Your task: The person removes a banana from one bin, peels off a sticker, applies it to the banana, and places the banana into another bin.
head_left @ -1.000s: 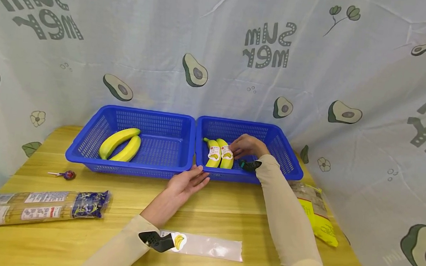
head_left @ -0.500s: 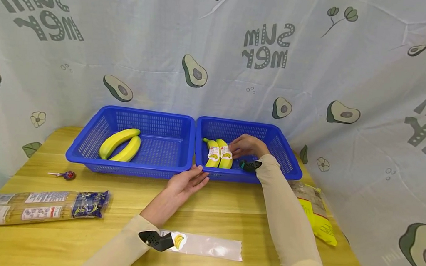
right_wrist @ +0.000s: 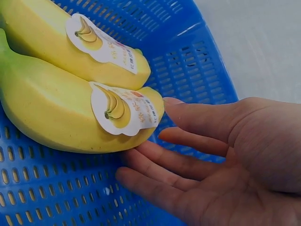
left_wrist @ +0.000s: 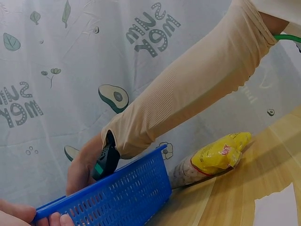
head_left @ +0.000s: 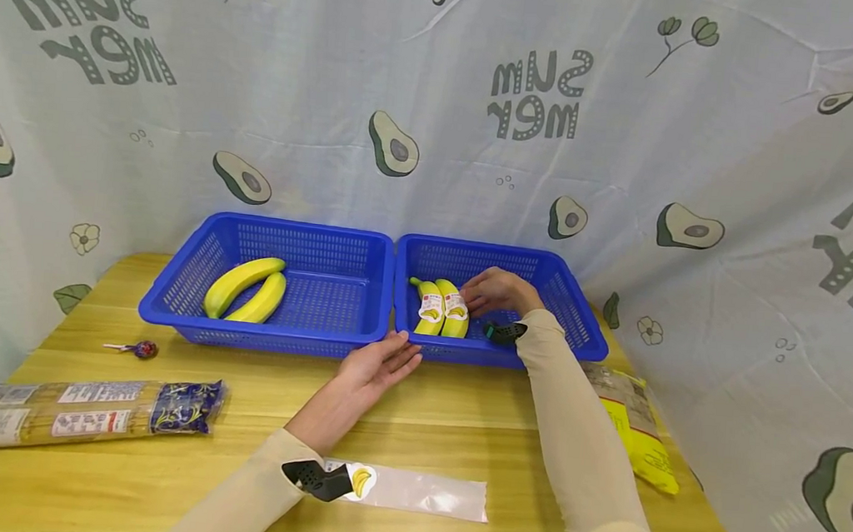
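My right hand (head_left: 495, 291) is down inside the right-hand blue plastic mesh basket (head_left: 566, 302), fingers (right_wrist: 188, 120) straight and relaxed, spread a little, pinching nothing. The pair of labelled yellow bananas (head_left: 444, 307) lies just to the left of that hand, fingertips right at the nearer banana's blunt end; touching or a hair apart, I can't quite tell from the wrist view. Their long axis runs from the front of the basket toward the back wall, stems pointing away from me, so they lie side on to my palm. Each one is smooth, yellow shading to green, with a white paper sticker (right_wrist: 123, 109) bearing a small banana picture wrapped across its middle.

My left hand (head_left: 377, 366) rests flat on the light wooden table (head_left: 459, 419), fingers straight, tips up against the basket's front rim. It is near the bananas too, but outside the wall, so the right is the closer one.

Over in the left blue mesh basket (head_left: 168, 296) two bare yellow bananas (head_left: 248, 288) lie together, well apart from both hands
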### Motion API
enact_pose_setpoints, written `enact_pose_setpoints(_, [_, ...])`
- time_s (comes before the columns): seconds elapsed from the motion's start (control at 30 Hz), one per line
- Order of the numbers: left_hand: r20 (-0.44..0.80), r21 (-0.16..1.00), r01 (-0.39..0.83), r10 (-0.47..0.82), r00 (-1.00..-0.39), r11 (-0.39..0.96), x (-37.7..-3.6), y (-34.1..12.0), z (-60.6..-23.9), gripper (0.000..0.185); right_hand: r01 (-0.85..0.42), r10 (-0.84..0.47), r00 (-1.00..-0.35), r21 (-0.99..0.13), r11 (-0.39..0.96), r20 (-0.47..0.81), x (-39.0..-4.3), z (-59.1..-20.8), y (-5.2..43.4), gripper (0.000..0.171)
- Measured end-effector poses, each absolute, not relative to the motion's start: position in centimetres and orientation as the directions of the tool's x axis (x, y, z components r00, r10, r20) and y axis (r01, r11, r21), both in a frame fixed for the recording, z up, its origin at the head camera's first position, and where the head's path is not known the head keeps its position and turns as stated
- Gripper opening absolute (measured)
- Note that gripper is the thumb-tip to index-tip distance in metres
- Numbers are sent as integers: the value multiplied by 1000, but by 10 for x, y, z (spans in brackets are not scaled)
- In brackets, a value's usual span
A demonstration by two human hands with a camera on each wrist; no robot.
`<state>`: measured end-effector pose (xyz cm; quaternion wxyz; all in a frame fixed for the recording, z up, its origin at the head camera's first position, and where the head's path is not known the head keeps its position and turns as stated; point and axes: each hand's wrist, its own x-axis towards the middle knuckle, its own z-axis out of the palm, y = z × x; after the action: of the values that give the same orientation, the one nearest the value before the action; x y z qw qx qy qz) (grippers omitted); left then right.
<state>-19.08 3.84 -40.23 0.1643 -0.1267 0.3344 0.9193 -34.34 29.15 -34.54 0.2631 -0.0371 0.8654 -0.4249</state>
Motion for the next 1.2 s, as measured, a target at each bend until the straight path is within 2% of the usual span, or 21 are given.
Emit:
enact_pose_setpoints(0.4, [-266, 698, -397, 300, -916, -596, -183, 20, -401, 12, 135, -236, -904, -763, 633, -356, -345, -348, 297, 52])
enact_pose_setpoints(0.87, [-275, 729, -430, 346, -897, -533, -165, -18, -399, 22, -18, -327, -911, -766, 643, -253, -334, -327, 297, 58])
enact_pose_setpoints(1.1, [-280, 740, -419, 326, -903, -526, -158, -44, -401, 45, -111, -388, -901, -763, 636, -193, -325, -312, 286, 60])
enact_pose_setpoints(1.2, [-272, 750, -405, 314, -910, -524, -154, -56, -402, 50, -176, -434, -886, -748, 640, -163, -319, -306, 283, 61])
